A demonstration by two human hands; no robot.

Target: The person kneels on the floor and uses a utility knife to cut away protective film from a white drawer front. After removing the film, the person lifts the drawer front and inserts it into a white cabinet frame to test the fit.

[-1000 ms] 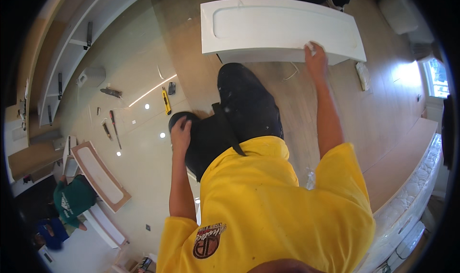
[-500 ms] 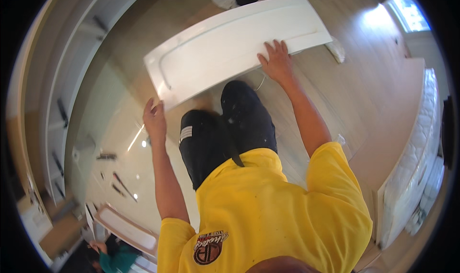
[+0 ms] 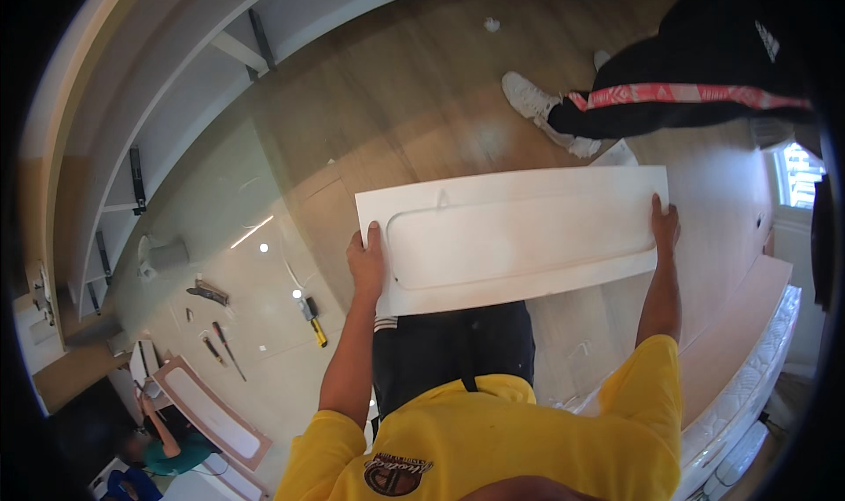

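Note:
A long white panel (image 3: 510, 237) with a recessed rectangular centre is held flat and level in front of me, above the wooden floor. My left hand (image 3: 365, 268) grips its left short end, thumb on top. My right hand (image 3: 665, 228) grips the right short end. Both arms reach out from a yellow shirt (image 3: 493, 439), and dark trousers (image 3: 449, 347) show under the panel.
Another person's legs in dark trousers with a red stripe (image 3: 695, 96) and white shoes (image 3: 537, 105) stand beyond the panel. Hand tools (image 3: 216, 343) lie on a glossy sheet at left, near a second framed panel (image 3: 207, 413). White shelving (image 3: 176, 123) runs along the left; a mattress edge (image 3: 748, 404) lies at right.
The panel has been lifted and swung level in front of me; my left hand moved from beside my leg onto its left end, and my right hand slid to its right end.

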